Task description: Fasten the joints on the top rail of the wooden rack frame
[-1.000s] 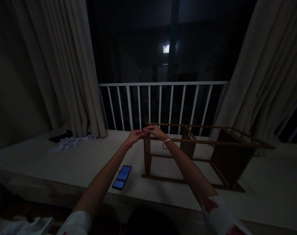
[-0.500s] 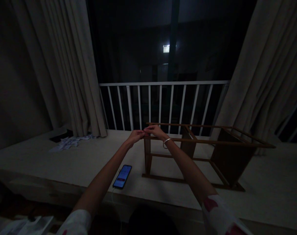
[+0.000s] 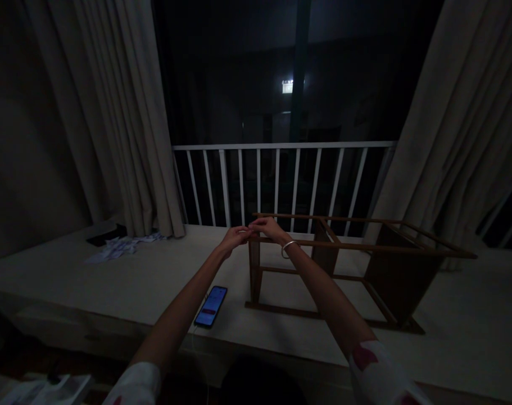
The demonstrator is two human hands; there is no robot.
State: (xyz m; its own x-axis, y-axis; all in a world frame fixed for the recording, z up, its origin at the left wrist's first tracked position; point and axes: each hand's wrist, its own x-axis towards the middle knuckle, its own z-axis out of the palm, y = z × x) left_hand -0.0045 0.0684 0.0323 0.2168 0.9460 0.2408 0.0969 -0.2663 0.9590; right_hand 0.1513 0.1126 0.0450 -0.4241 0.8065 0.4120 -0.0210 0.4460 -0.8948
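A brown wooden shelf frame lies on its side on the pale ledge. At its upper left corner both my hands meet, fingertips together. My left hand is pinched at the end of the frame's front upper rail. From above the same rail, my right hand, with a silver bangle on the wrist, pinches at that corner. Whatever sits between the fingertips is too small and dark to make out. Below my hands, a phone with a lit screen lies near the ledge's front edge, a cable attached.
The pale ledge runs beneath a dark window with a white railing. Long curtains hang on both sides. Crumpled papers lie at the left. White items stand low at the lower left.
Both hands stay at the frame's corner, with slight finger movement. The whole view has shifted a little; the frame and phone rest where they were.
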